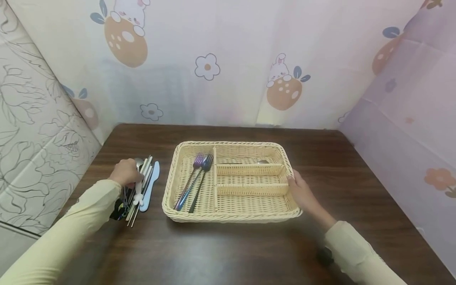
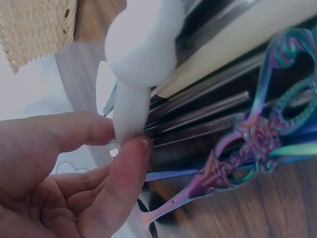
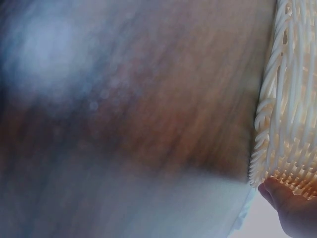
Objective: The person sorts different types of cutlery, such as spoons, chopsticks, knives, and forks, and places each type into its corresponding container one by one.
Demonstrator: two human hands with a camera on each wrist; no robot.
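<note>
My left hand point(image 1: 124, 173) pinches a spoon with a white handle point(image 2: 141, 54) between thumb and fingers, over a pile of cutlery at the table's left. In that pile lie pale and metal chopsticks point(image 1: 145, 174) and an ornate rainbow-coloured utensil point(image 2: 257, 139). A light blue knife point(image 1: 152, 184) lies along the pile's right side. My right hand point(image 1: 301, 192) holds the right rim of a cream woven basket point(image 1: 231, 217) with dividers. Three forks point(image 1: 199, 174) rest in its left compartment. A spoon point(image 1: 263, 162) lies in the back compartment, partly hidden by a divider.
The dark wooden table point(image 1: 213, 253) carries the basket at its middle. Behind the table hangs a patterned curtain point(image 1: 228, 95), with another patterned covering point(image 1: 32, 118) along the left side.
</note>
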